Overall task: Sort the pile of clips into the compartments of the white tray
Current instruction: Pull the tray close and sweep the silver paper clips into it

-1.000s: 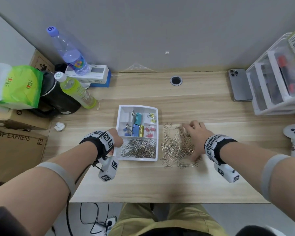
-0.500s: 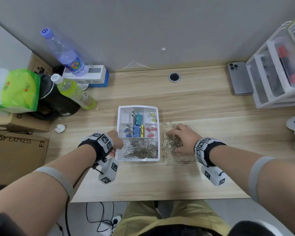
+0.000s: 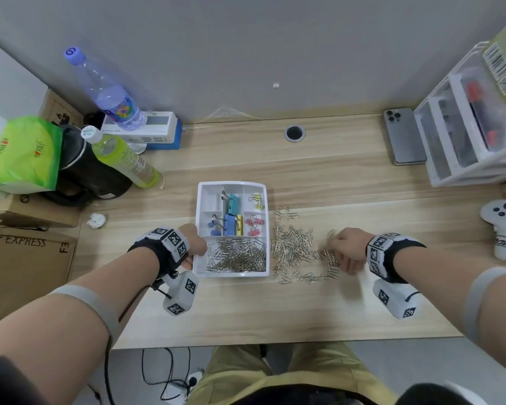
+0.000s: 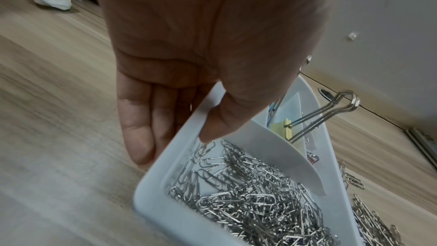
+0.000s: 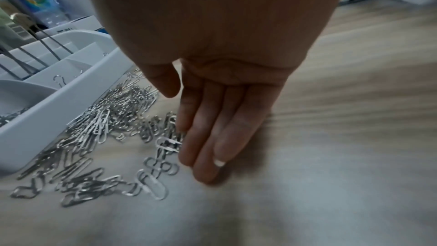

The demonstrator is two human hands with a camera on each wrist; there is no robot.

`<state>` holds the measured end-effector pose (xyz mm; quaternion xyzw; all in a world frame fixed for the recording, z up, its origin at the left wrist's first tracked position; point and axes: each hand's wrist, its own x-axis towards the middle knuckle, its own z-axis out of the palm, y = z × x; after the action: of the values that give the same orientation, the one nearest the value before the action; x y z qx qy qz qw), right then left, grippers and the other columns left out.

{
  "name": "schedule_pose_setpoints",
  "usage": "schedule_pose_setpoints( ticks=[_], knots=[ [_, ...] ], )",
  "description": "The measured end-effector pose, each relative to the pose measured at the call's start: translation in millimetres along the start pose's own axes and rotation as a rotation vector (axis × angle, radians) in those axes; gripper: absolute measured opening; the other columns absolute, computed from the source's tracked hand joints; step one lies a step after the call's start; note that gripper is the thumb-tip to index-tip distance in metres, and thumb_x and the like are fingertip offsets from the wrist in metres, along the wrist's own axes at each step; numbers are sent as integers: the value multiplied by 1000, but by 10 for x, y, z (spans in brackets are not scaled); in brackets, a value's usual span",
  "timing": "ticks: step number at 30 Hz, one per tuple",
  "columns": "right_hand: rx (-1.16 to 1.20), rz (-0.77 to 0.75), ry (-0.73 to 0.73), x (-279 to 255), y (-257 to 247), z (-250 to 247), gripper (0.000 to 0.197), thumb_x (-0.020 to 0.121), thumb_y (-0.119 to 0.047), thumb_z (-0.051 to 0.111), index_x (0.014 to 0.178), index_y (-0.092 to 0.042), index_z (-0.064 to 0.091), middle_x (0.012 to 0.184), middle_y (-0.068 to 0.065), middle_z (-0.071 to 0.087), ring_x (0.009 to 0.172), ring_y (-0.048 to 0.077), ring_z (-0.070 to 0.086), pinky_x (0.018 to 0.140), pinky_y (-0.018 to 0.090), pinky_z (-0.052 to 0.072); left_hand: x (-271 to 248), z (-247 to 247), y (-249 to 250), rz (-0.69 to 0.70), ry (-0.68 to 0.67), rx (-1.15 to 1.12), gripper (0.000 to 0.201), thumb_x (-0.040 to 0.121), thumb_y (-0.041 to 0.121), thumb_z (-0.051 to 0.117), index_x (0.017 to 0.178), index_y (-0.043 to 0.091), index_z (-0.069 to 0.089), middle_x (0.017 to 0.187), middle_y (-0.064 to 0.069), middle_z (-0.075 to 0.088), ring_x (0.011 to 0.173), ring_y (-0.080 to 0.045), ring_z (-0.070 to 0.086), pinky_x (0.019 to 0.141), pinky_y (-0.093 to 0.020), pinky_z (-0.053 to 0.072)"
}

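The white tray (image 3: 231, 275) sits mid-table. Its front compartment holds paper clips (image 3: 237, 255), and coloured binder clips (image 3: 231, 220) fill the back compartments. My left hand (image 3: 197, 247) pinches the tray's left wall (image 4: 165, 175), thumb inside over the paper clips (image 4: 248, 203), fingers (image 4: 141, 137) outside against the wall. A pile of loose silver paper clips (image 3: 292, 247) lies just right of the tray. My right hand (image 3: 342, 249) rests edge-down at the pile's right side. Its straight fingers (image 5: 208, 147) touch the outermost clips (image 5: 111, 119), holding nothing.
Two bottles (image 3: 120, 159), a black kettle, a green bag and cardboard boxes crowd the left. A crumpled paper ball (image 3: 96, 220) lies left of the tray. At the right are a phone (image 3: 403, 137), a drawer unit (image 3: 465, 135) and a white controller (image 3: 501, 229).
My right hand swept left and pushed the loose clips toward the tray, then drew back right to the pile's near-right edge. The left hand kept its hold on the tray.
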<state>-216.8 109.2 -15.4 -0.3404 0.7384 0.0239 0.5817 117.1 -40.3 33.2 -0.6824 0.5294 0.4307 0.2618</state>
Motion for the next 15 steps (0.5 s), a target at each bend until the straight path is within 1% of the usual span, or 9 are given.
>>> schedule_pose_setpoints(
  ticks=[1,2,5,7,8,10,12,14,15],
  knots=[
    [58,6,8,15,-27,67,41,88,-42,56,72,-4,59,66,17,70,52,29,64,52,26,49,3,-2,-1,-2,2,4,1,88,-3,53,88,-3,52,79,-25,63,70,-35,65,74,-49,61],
    [102,1,22,46,-54,129,38,89,-37,54,72,-3,59,66,17,70,54,31,65,52,26,49,7,-3,-3,-6,3,7,4,88,-3,53,91,-5,53,78,-26,63,70,-35,66,73,-48,61],
    [166,-33,29,129,-182,246,33,93,-26,44,76,-3,62,68,16,74,65,33,73,61,32,55,28,4,-5,-15,4,9,17,88,-1,55,104,-8,52,82,-28,65,71,-37,68,71,-48,62],
    [240,-48,16,141,-291,254,30,92,-20,42,79,-1,61,74,20,74,74,37,74,69,37,56,34,2,-12,-18,8,3,16,88,-1,54,104,-7,52,82,-28,65,70,-37,68,71,-48,62],
    [265,-50,17,130,-319,237,29,92,-19,42,79,0,61,76,22,74,74,39,73,69,38,56,33,5,-10,-20,12,-1,13,88,-2,54,101,-6,52,80,-27,64,68,-36,67,71,-48,62],
    [255,-19,11,91,-328,176,32,91,-21,43,77,1,61,74,24,73,67,38,72,63,34,55,33,13,-9,-15,19,-11,6,87,-4,53,93,-4,52,80,-27,63,68,-35,66,73,-49,61],
    [208,32,-41,37,-286,121,41,93,-27,41,73,2,62,71,24,72,64,37,72,58,30,54,38,20,-14,-10,17,-22,4,86,-5,53,88,-2,51,85,-28,63,74,-37,66,76,-54,59],
    [167,95,-124,-26,-239,86,48,95,-31,38,70,2,62,75,25,73,66,37,73,55,25,54,42,21,-20,-10,10,-30,5,86,-5,53,90,-2,51,87,-28,64,76,-38,67,77,-56,59],
    [146,134,-172,-42,-213,85,49,95,-32,38,69,2,62,77,25,73,67,36,73,55,25,54,43,21,-23,-9,9,-33,8,86,-5,53,94,-3,52,89,-29,65,78,-38,68,76,-56,59]
  ],
)
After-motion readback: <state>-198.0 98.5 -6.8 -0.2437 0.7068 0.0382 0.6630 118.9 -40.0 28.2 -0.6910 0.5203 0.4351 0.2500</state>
